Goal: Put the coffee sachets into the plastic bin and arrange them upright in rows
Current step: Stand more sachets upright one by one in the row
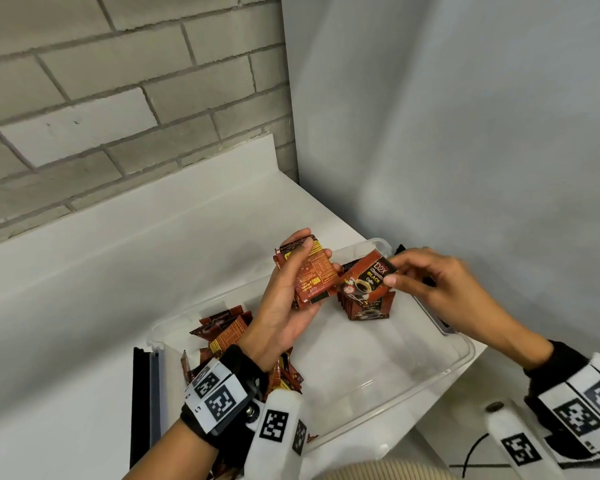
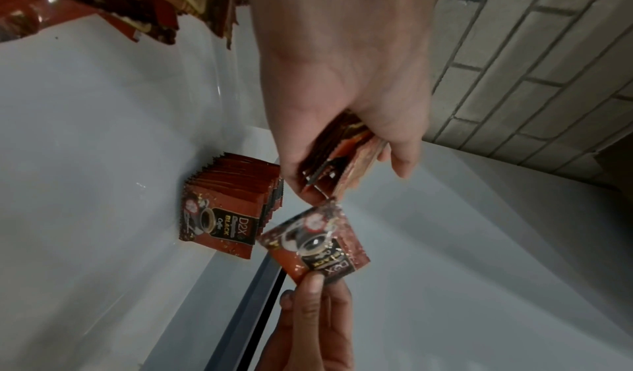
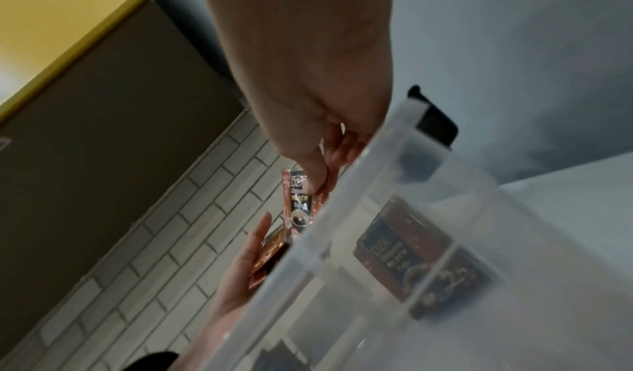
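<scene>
A plain indoor workroom, its kind unclear. A white tabletop (image 1: 84,271) meets a grey brick wall (image 1: 118,81). A smooth pale wall (image 1: 465,133) flanks it.

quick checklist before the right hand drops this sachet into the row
1. Single sachet pinched by right hand: ok.
2. Printed front faces the same way as the upright row in the plastic bin: ok.
3. Sachet upright: not ok, tilted.
4. Bare bin floor in front of the row: ok.
5. Left hand grips the spare stack: ok.
6. Loose pile at the bin's left end apart from the row: ok.
</scene>
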Demonstrator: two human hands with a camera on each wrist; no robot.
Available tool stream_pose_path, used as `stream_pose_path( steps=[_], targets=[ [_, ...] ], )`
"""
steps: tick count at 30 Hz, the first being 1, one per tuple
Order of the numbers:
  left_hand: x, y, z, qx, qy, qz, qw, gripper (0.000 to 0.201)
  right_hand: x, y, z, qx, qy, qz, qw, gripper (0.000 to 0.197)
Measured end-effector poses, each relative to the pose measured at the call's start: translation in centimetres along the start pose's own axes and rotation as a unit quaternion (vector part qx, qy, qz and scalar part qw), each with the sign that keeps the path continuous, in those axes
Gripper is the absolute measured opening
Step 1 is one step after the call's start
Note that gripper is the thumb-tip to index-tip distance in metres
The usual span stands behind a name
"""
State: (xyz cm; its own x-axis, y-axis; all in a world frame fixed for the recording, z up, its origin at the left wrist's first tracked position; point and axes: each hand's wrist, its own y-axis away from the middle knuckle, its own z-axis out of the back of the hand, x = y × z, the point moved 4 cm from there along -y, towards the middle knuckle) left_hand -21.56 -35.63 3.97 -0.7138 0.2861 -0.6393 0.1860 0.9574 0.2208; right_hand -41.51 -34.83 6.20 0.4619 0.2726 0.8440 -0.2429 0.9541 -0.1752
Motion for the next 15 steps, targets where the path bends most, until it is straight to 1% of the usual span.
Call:
stream_pose_path(
  steps=[2,4,6,7,8,10,15],
  targets=[
    [0.1,0.0,-0.1,-0.002,0.001,0.004,1.0,0.025,-0.2,0.2,0.0,0.008,0.108,0.049,0.993,0.013],
    [0.2,0.0,-0.1,0.001,0.004,0.01,1.0,0.026,-0.5,0.4,-0.4,0.015,0.181,0.113,0.977,0.013],
    [0.2,0.1,-0.1,0.009,0.01,0.015,1.0,0.028,-0.9,0.6,-1.2,0.017,0.257,0.167,0.952,0.015],
    [0.2,0.1,-0.1,0.015,0.01,0.017,1.0,0.031,-1.0,0.8,-1.5,0.016,0.299,0.182,0.936,0.016],
    [0.2,0.2,-0.1,0.02,0.004,0.02,1.0,0.033,-0.9,0.8,-1.9,0.011,0.34,0.19,0.921,0.017],
    [0.1,0.4,-0.2,0.029,-0.009,0.021,0.999,0.03,-0.5,1.0,-2.3,-0.004,0.398,0.194,0.897,0.016],
    [0.3,0.4,-0.4,0.024,-0.002,0.031,0.999,0.022,0.1,1.3,-2.9,-0.031,0.461,0.196,0.865,0.017]
  ],
)
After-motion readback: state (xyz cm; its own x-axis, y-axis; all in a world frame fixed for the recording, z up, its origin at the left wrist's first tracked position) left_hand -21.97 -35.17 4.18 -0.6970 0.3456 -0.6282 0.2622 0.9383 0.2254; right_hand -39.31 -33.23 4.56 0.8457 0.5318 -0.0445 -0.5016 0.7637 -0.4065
